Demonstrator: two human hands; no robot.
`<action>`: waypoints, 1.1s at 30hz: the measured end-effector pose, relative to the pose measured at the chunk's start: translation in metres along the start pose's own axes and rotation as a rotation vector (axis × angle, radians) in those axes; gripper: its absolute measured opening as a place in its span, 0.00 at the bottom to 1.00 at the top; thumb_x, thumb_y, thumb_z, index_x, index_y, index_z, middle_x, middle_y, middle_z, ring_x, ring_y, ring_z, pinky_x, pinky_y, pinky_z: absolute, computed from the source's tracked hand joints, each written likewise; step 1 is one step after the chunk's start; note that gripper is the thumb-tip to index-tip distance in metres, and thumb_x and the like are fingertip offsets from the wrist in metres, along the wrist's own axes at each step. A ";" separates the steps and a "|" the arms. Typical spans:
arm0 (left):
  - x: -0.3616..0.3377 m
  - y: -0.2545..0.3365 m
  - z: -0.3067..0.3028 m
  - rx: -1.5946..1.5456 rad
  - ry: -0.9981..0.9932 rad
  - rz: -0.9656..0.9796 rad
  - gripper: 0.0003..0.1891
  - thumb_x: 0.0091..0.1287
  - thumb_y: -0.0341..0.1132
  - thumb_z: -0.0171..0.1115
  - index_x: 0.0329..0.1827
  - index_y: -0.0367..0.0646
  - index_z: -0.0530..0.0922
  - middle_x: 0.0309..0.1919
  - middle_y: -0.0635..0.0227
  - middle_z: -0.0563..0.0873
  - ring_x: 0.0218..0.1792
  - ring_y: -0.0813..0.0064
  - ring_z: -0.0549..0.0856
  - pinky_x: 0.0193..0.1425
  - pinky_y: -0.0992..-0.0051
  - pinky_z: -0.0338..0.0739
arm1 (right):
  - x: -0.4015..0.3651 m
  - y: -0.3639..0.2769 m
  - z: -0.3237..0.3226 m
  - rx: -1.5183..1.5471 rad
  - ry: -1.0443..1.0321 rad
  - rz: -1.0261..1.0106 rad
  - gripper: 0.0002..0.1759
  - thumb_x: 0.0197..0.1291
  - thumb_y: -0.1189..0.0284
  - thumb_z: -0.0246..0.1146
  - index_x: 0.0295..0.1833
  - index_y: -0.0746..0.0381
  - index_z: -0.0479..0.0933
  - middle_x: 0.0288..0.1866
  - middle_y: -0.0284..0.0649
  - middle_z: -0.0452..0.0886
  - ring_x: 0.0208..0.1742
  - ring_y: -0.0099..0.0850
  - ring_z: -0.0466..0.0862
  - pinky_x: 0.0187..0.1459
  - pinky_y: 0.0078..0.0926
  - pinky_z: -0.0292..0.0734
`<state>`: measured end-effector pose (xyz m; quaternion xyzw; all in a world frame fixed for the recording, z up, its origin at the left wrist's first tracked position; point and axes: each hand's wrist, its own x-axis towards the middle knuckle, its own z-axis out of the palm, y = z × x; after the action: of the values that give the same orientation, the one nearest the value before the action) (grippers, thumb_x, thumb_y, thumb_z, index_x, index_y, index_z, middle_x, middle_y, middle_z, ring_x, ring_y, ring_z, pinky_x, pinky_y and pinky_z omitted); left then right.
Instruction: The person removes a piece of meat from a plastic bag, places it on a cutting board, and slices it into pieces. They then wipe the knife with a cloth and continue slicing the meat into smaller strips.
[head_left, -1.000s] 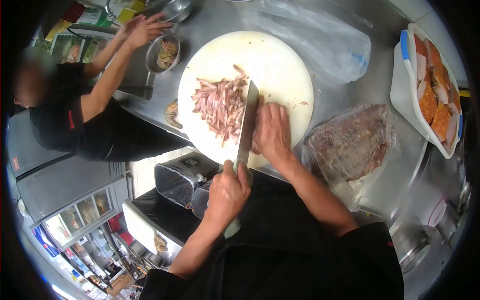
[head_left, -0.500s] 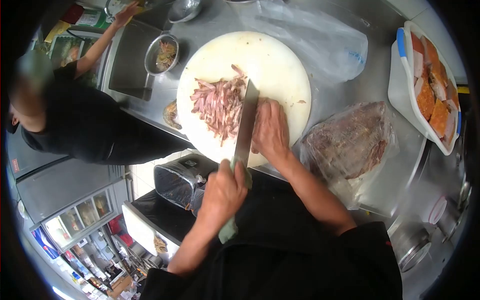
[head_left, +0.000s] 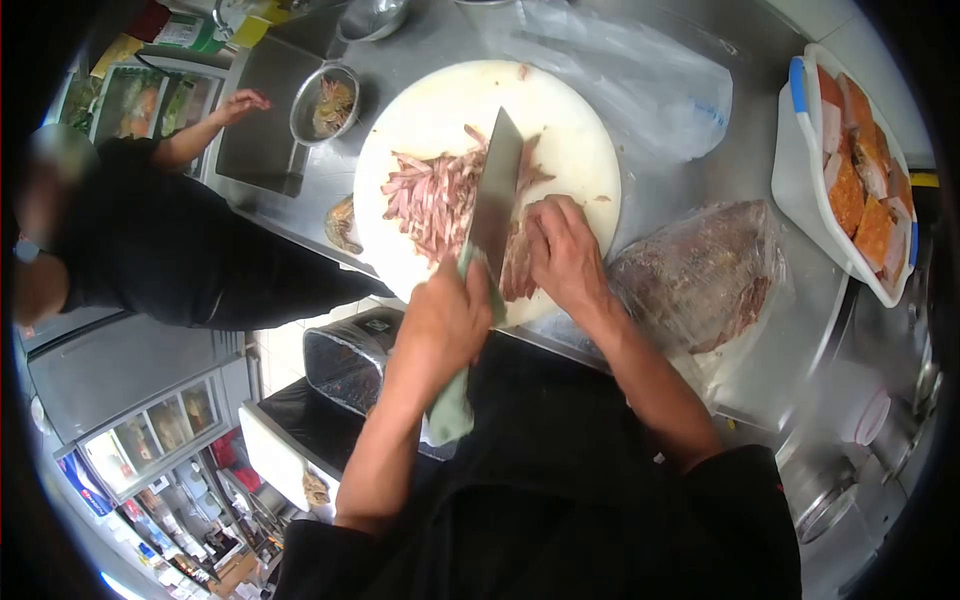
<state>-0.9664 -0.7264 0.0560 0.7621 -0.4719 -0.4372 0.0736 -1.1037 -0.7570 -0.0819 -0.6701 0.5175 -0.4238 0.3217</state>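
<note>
My left hand (head_left: 442,312) is closed round the handle of a cleaver (head_left: 497,180), with a pale green cloth (head_left: 452,412) wrapped about the grip. The broad blade stands on a round white cutting board (head_left: 570,110). To its left lies a heap of thin meat strips (head_left: 432,203). On the blade's right, my right hand (head_left: 568,250) has its fingers curled onto a piece of sliced meat (head_left: 517,268), pressing it to the board. A few more cut pieces (head_left: 535,165) lie beyond the fingertips.
A plastic-wrapped slab of meat (head_left: 695,275) lies right of the board. Farther right is a white tub (head_left: 800,165) of roasted meat pieces. Behind lie a clear plastic bag (head_left: 650,95) and a metal bowl (head_left: 325,105). A co-worker (head_left: 190,240) stands at the sink on the left.
My right hand has shifted right and back from the blade, uncovering the meat. The cleaver has moved slightly away from me, its blade tilted. The co-worker's hand has come down from the faucet area.
</note>
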 end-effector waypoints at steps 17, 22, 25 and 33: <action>0.065 -0.022 0.019 0.007 0.296 0.250 0.18 0.74 0.40 0.51 0.40 0.28 0.76 0.31 0.30 0.81 0.36 0.31 0.82 0.41 0.47 0.76 | -0.002 0.007 0.018 -0.090 0.083 -0.122 0.09 0.53 0.87 0.61 0.39 0.65 0.74 0.36 0.48 0.76 0.37 0.50 0.80 0.39 0.42 0.77; 0.007 -0.025 0.001 -0.026 0.306 0.182 0.19 0.76 0.41 0.49 0.48 0.29 0.77 0.33 0.30 0.82 0.40 0.31 0.82 0.45 0.47 0.75 | -0.002 0.007 0.007 0.101 0.086 -0.026 0.07 0.61 0.82 0.59 0.45 0.67 0.76 0.45 0.48 0.78 0.44 0.49 0.81 0.47 0.41 0.78; -0.016 -0.036 0.006 -0.022 0.251 0.104 0.19 0.76 0.43 0.49 0.44 0.30 0.76 0.31 0.30 0.81 0.40 0.29 0.80 0.43 0.47 0.74 | 0.013 0.010 0.001 0.008 0.157 -0.058 0.10 0.63 0.82 0.58 0.49 0.68 0.76 0.49 0.51 0.78 0.49 0.50 0.80 0.52 0.43 0.76; -0.047 -0.063 0.008 -0.073 0.338 -0.001 0.21 0.77 0.45 0.49 0.43 0.30 0.76 0.29 0.34 0.82 0.39 0.31 0.82 0.42 0.50 0.75 | 0.111 0.031 0.014 -0.363 0.076 -0.331 0.23 0.54 0.85 0.60 0.57 0.64 0.77 0.55 0.50 0.77 0.61 0.48 0.73 0.60 0.40 0.72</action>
<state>-0.9391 -0.6526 0.0463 0.8218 -0.4363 -0.3197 0.1791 -1.0926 -0.8728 -0.0885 -0.7761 0.4801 -0.3958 0.1023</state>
